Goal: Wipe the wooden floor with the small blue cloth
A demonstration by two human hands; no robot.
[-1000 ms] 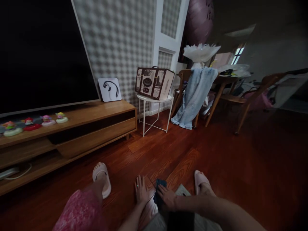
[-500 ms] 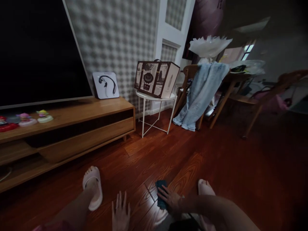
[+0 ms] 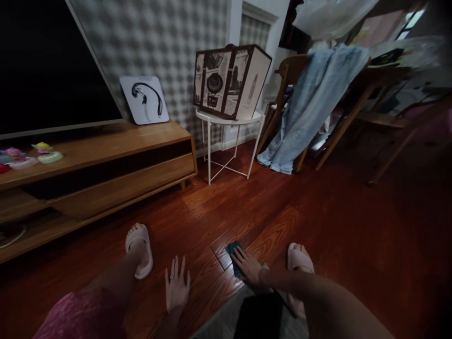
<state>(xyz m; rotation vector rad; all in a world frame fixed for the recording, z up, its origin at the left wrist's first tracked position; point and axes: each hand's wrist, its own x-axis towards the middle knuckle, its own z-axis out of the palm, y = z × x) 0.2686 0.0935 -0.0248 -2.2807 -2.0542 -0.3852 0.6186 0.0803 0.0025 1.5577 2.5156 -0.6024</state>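
Note:
A folded dark teal cloth (image 3: 234,270) lies on the reddish-brown wood floor. My right hand (image 3: 251,267) holds it down against the boards, with its fingers laid across the top; the palm hides part of the cloth. To the left, my left hand (image 3: 177,288) is over the floor with its fingers stretched and spread, nothing in it. A small ring-like spot shows on one of its fingers. Whether this hand presses on the boards I cannot tell.
My feet in pale slippers (image 3: 143,263) stand either side. A wooden TV cabinet (image 3: 141,186) runs along the left. Ahead is a white side table (image 3: 209,155) bearing a patterned box (image 3: 226,84). Jeans (image 3: 307,108) hang over a chair by a table at right.
The view has tipped downward, so the furniture sits higher in the picture. Both hands keep about the same places on the floor, and the cloth remains under my right hand.

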